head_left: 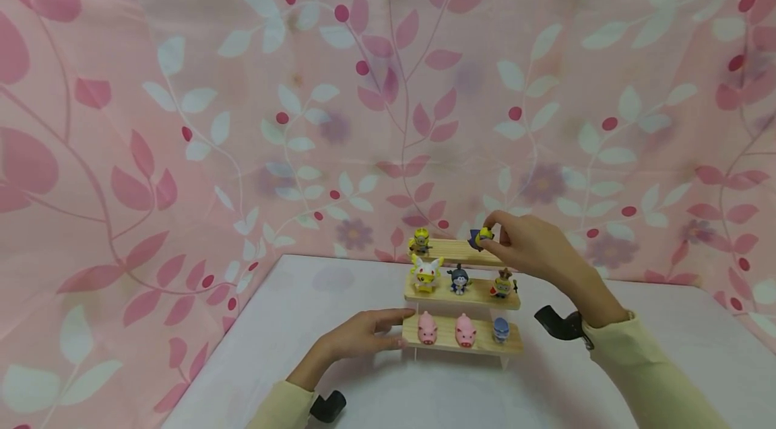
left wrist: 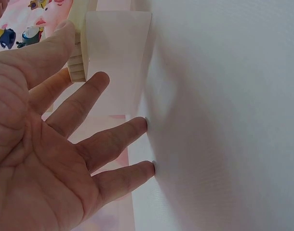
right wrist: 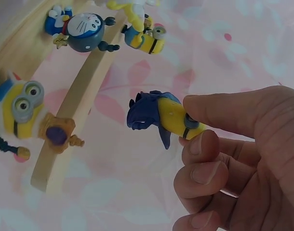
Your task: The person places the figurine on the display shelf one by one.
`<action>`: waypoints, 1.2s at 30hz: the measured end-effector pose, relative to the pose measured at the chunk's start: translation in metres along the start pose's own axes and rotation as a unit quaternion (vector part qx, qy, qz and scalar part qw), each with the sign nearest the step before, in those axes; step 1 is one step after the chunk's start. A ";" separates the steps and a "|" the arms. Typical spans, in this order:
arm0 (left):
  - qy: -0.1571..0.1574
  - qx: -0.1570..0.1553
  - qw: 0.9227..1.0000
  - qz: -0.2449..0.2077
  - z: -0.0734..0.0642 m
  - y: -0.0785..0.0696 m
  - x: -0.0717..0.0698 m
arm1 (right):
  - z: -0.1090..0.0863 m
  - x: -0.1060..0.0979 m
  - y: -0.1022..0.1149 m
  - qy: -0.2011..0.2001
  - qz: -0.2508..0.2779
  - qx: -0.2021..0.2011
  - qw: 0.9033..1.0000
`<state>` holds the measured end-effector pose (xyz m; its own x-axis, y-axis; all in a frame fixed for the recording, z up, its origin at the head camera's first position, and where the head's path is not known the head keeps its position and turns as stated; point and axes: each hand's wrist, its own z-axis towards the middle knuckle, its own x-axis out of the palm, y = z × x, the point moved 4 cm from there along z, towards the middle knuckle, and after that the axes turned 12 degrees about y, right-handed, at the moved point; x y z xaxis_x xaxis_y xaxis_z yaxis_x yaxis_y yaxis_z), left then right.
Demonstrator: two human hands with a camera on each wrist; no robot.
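My right hand pinches a yellow minion figurine with dark blue parts between thumb and fingertips. It holds this figurine in the air near the right end of the top tier of a wooden three-tier display stand. At the bottom tier's left end, my left hand grips the plank between thumb and index finger, while its other fingers spread out. A minion with a guitar-like piece stands at the top left. The middle tier bears a white-and-yellow figurine, a dark-capped cat figurine and a crowned minion.
Two pink pigs and a small blue-grey figurine stand on the bottom tier. Clear side supports raise the stand above a white table. Behind it hangs a pink leaf-patterned cloth.
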<state>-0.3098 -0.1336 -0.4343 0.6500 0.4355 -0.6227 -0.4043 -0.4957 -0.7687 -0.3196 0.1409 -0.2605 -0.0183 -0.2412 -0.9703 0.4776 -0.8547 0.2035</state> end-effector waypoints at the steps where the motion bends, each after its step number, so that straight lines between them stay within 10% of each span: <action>1: 0.000 -0.001 1.000 0.001 0.000 0.000 0.000 | 0.002 0.000 0.001 0.002 0.000 -0.002 1.000; 36: -0.001 0.002 1.000 0.007 0.001 0.000 0.000 | 0.044 0.024 0.012 0.056 -0.017 0.002 0.998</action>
<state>-0.3105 -0.1329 -0.4338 0.6428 0.4309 -0.6334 -0.4150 -0.4992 -0.7607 -0.3533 0.1046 -0.2760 0.0641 -0.1596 -0.9851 0.4743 -0.8636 0.1707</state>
